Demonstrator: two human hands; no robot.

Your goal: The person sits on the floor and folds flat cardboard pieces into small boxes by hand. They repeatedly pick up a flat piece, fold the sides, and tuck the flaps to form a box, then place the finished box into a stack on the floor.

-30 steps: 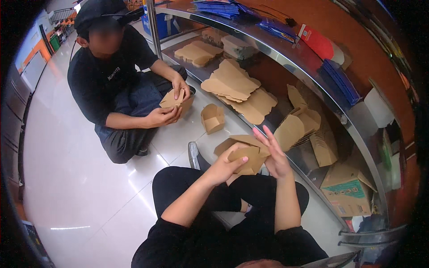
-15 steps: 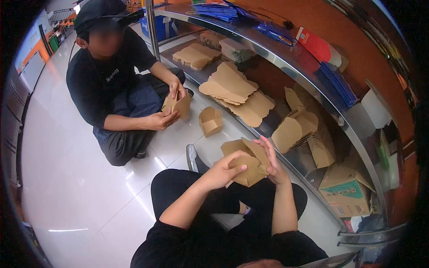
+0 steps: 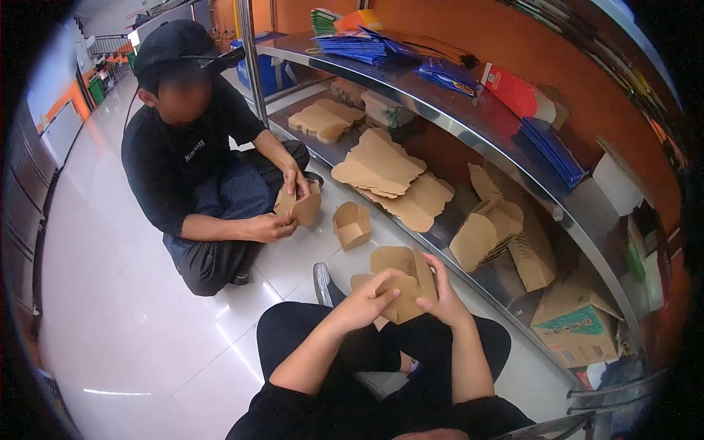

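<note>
I sit cross-legged on the floor and grip a partly folded brown cardboard box above my lap with both hands. My left hand clasps its near left side with the fingers curled over the flap. My right hand presses against its right wall. A finished folded box stands on the floor just beyond my knees. Opposite me a person in black sits on the floor, and that person's hands fold another brown box.
A steel rack runs along my right; its lower shelf holds stacks of flat brown box blanks and folded ones. The upper shelf carries blue and red packets. A printed carton stands low at right. Glossy white floor stretches left.
My right hand, earlier raised with fingers spread, has come down onto the box's right side, and both hands have closed its flaps. The other person has kept folding their box.
</note>
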